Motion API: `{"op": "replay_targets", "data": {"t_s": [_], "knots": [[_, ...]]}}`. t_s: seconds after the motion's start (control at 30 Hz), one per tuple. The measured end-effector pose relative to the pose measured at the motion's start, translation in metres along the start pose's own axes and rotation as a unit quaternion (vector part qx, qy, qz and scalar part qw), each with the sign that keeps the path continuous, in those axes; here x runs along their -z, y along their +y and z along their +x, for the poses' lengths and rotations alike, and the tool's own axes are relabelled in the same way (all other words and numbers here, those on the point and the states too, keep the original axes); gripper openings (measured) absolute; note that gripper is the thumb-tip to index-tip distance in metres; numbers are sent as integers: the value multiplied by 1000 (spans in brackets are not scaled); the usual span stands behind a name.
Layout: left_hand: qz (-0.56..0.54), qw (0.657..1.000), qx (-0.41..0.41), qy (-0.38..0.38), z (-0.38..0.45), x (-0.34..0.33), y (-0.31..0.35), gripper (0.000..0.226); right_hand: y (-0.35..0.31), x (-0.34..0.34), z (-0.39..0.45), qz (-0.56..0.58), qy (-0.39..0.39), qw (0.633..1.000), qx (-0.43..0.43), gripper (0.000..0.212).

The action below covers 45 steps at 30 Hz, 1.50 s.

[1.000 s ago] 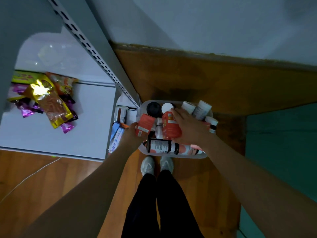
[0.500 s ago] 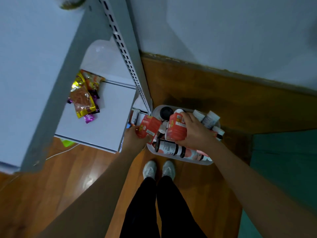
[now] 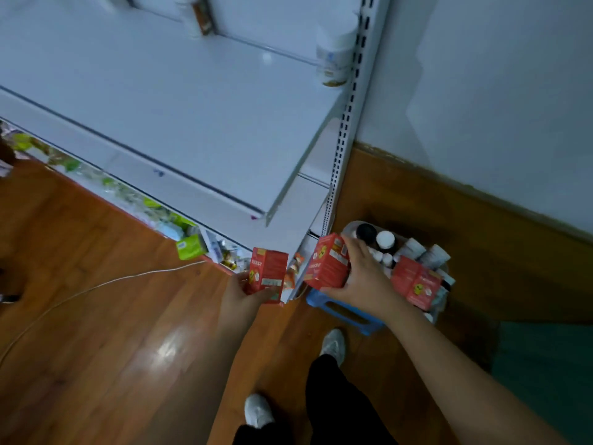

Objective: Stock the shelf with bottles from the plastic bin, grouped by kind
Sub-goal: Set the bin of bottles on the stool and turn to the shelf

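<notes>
White shelf point(image 3: 179, 123) stands over wooden floor point(image 3: 96, 316). Left hand point(image 3: 245, 292) grips one red box point(image 3: 268, 273); right hand point(image 3: 362, 277) grips another point(image 3: 327, 261), both raised beside the bin point(image 3: 348, 227).

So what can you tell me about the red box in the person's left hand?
The red box looks like a small printed cardboard carton, with a yellow round mark and a pale label low on its front. It stands roughly upright, closed, held from below by the left hand, whose fingers curl round its lower end. It hangs above the wooden floor, clear of the shelf.
</notes>
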State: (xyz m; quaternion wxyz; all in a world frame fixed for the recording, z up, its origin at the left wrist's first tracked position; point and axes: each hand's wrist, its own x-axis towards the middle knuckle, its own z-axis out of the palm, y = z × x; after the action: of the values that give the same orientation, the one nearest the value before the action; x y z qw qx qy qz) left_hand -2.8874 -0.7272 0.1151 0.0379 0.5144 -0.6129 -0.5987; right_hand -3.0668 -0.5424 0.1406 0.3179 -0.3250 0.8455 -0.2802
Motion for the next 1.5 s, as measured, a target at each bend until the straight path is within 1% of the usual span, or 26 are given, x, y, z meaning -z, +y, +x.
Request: {"op": "replay_targets", "data": {"t_s": [0.07, 0.17, 0.27, 0.37, 0.47, 0.53, 0.63, 0.77, 0.8, 0.9, 0.97, 1.0, 1.07, 1.1, 1.13, 1.23, 1.27, 1.33, 1.43, 1.5], "knots": [[-29, 999, -9, 14, -16, 30, -6, 55, -31, -13, -11, 1, 1, 1000, 21, 113], [-77, 996, -30, 31, -40, 84, -16, 54, -82, -38, -26, -6, 2, 999, 48, 112], [-121, 989, -55, 64, -67, 145, -30, 48, -135, -70, -40, -11, -2, 998, 66, 113], [-136, 981, -83, 109, -100, 205, -39, 46, -186, -105, -51, 20, 0, 996, 92, 114], [-148, 973, -103, 147, -126, 259, -47, 50, -237, -134, -59, 65, 6, 990, 124, 118], [-155, 967, -116, 165, -138, 290, -53, 53, -269, -150, -60, 102, -2, 985, 142, 116], [-152, 958, -138, 200, -155, 330, -52, 53, -318, -170, -58, 163, -25, 972, 165, 103], [-142, 947, -159, 240, -161, 372, -46, 51, -378, -183, -47, 239, -63, 951, 185, 63], [-145, 945, -159, 247, -159, 382, -44, 51, -393, -186, -41, 265, -74, 943, 189, 56], [-149, 939, -158, 265, -148, 413, -35, 54, -433, -195, -15, 330, -99, 921, 180, 57], [-149, 936, -158, 277, -134, 434, -28, 55, -459, -202, 5, 356, -118, 909, 182, 47], [-153, 935, -156, 281, -125, 445, -24, 55, -473, -207, 15, 367, -126, 904, 181, 49], [-155, 933, -151, 286, -103, 469, -16, 56, -498, -216, 38, 380, -136, 897, 177, 67], [-151, 934, -150, 288, -91, 481, -11, 57, -509, -222, 52, 385, -143, 895, 174, 73], [-151, 933, -149, 290, -79, 492, -5, 58, -520, -227, 66, 390, -152, 892, 171, 72], [-152, 930, -140, 303, -41, 530, 18, 61, -555, -238, 113, 411, -171, 881, 162, 43], [-151, 930, -139, 306, -30, 541, 28, 61, -567, -241, 129, 417, -173, 878, 157, 36], [-148, 928, -139, 311, -10, 563, 45, 59, -591, -247, 157, 427, -178, 874, 146, 35], [-141, 927, -133, 322, 17, 592, 64, 58, -622, -257, 198, 420, -191, 876, 141, 42], [-138, 924, -129, 333, 34, 612, 72, 59, -642, -265, 224, 407, -197, 880, 145, 43]]}}
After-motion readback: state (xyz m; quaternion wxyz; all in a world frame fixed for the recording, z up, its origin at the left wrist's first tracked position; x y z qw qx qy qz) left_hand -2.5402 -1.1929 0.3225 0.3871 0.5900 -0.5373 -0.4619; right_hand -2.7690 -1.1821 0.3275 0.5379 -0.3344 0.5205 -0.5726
